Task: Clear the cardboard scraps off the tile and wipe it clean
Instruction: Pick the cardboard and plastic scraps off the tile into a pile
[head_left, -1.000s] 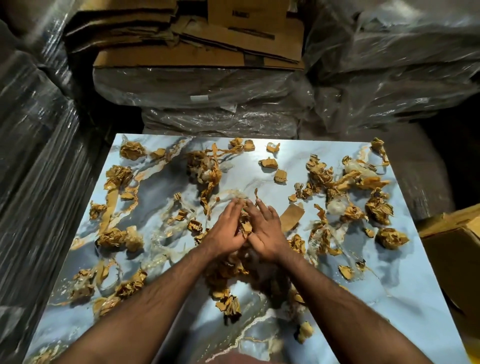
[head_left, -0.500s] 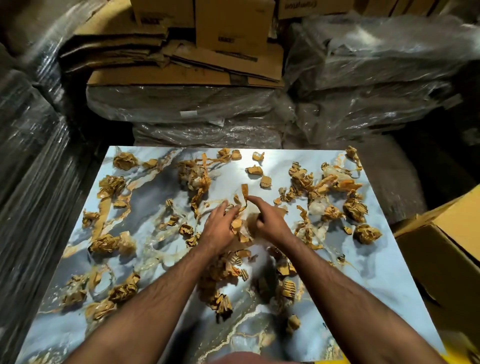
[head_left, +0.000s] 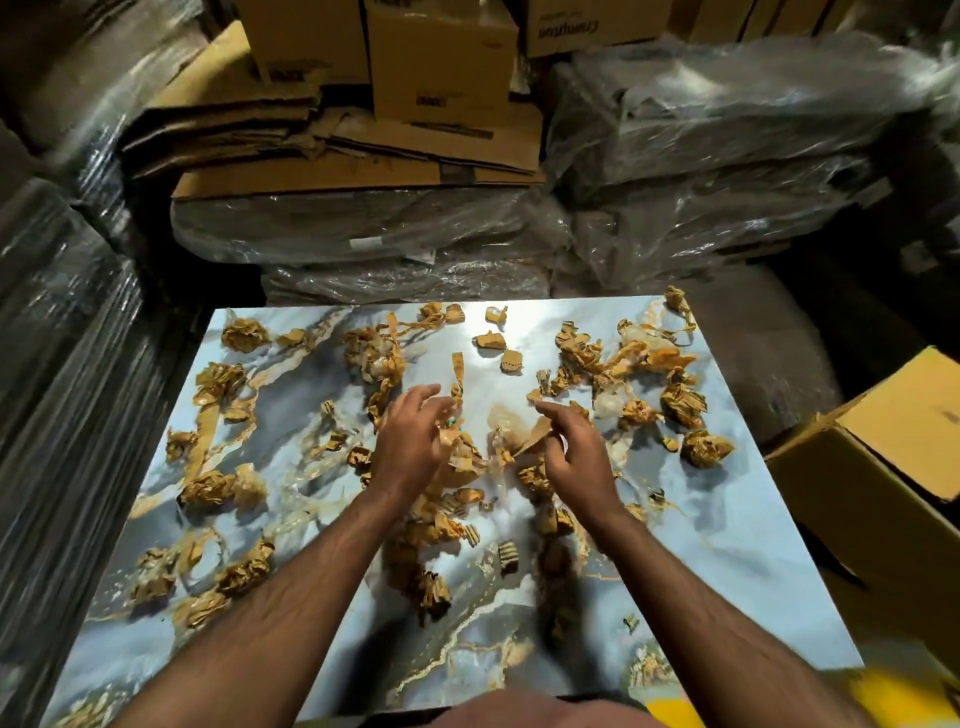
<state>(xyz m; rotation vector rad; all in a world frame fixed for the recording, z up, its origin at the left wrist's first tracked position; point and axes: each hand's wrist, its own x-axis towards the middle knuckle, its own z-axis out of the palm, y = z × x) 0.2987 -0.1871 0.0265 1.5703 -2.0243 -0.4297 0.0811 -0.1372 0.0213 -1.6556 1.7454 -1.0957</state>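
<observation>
A single wide-angle camera sat on the person's head and looked forward and steeply down. It stood close over the glossy blue-grey marbled tile (head_left: 727, 551), whose near edge ran off the bottom of the frame while its far edge lay about mid-height. Both forearms entered from the bottom corners, reaching away from the lens, with the left hand (head_left: 410, 441) and right hand (head_left: 576, 447) near the centre. The upper part took in the flattened brown cardboard sheets (head_left: 358, 156) and plastic-wrapped bundles (head_left: 727, 171) behind, their lines bowed by the lens. There was no second view.
</observation>
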